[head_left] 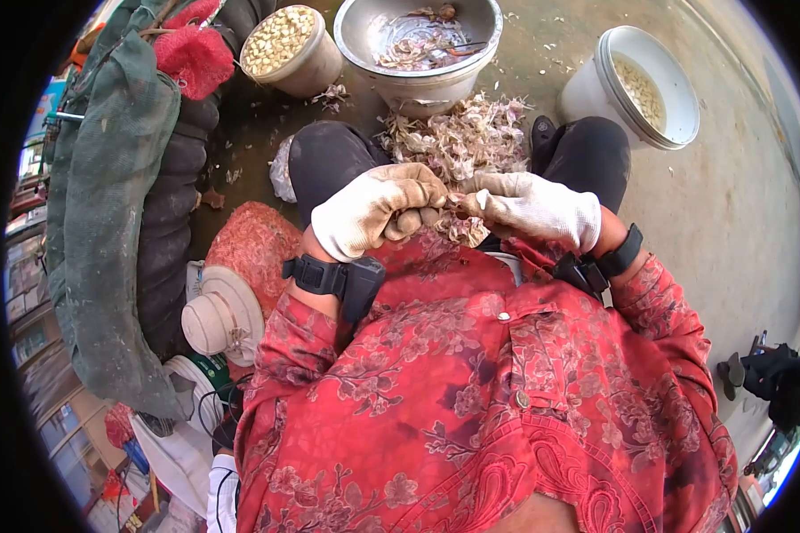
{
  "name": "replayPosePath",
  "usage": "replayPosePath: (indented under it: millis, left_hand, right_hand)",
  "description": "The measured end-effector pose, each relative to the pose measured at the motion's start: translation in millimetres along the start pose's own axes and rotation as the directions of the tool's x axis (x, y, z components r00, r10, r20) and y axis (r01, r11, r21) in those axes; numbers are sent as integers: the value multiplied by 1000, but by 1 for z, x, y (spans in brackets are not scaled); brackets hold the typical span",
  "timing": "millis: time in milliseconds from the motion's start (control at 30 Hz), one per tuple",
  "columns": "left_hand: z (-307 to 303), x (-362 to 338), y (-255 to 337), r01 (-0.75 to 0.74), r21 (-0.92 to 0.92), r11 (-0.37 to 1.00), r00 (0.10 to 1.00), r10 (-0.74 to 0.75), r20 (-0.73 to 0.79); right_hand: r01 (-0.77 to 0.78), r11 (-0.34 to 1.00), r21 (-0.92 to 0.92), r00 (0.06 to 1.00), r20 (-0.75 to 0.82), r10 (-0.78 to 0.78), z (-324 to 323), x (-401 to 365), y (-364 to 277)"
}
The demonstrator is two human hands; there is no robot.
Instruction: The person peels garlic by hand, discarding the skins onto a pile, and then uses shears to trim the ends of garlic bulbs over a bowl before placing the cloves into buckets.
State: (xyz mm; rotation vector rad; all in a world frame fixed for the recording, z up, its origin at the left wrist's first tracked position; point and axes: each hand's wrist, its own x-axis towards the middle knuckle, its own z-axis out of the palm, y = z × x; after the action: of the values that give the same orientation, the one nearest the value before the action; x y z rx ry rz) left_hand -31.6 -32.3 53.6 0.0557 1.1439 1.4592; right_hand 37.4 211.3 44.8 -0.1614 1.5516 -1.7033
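Both my hands wear white work gloves with dirty fingertips and meet in front of my lap. My left hand [378, 209] is closed, its fingers curled in and the thumb side against the garlic. My right hand [535, 210] is closed too, pinching a piece of garlic [458, 201] between thumb and fingers. Papery garlic skins [462, 229] show just below the fingertips. Beyond my knees lies a heap of garlic skins [467, 133] on the floor. Whatever sits inside the curled left fingers is hidden.
A metal basin [351, 40] with skins stands ahead, beside a bucket of peeled cloves [324, 71]. To the right is a white bucket [587, 93] with cloves in liquid. A red mesh sack [253, 235] lies at my left. Another person [773, 377] is far right.
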Motion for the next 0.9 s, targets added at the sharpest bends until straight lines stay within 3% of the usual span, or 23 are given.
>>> replayPosePath:
  millis: [133,200,267,400,467,567,633,700,733,833,900]
  left_hand:
    - [-6,-2,-8,-30,28,999,996,32,-78]
    - [-14,1,-13,-23,-98,995,1000,22,-4]
    - [-11,4,-14,-16,-73,997,1000,14,-28]
    - [-7,2,-12,-18,-65,998,999,15,-42]
    - [-8,4,-12,0,-99,995,999,-3,-33]
    - [-23,12,-26,-15,-195,981,1000,17,6]
    - [-20,13,-28,-46,-258,965,998,55,29]
    - [-5,16,-30,-207,-255,945,975,177,-134]
    - [1,16,-29,-204,-247,947,964,151,-219]
    - [3,22,-42,-326,-261,908,935,268,-234]
    - [1,24,-46,-284,-265,922,939,211,-272]
  right_hand:
    - [26,998,58,999,34,-28,-1,8,16]
    - [43,994,104,998,36,-47,-1,9,19]
    - [-59,960,273,995,93,35,-2,7,18]
    - [-127,972,196,989,99,109,-3,6,8]
    - [-131,942,308,988,122,98,-5,9,18]
    - [-34,897,442,997,71,3,-5,15,34]
    - [-53,902,429,999,34,43,-1,16,29]
    - [-70,907,416,997,0,77,-2,18,29]
    - [-50,905,423,997,-31,70,-1,19,29]
    - [-39,913,406,994,-81,78,0,19,24]
    - [-49,923,382,991,-99,94,1,18,21]
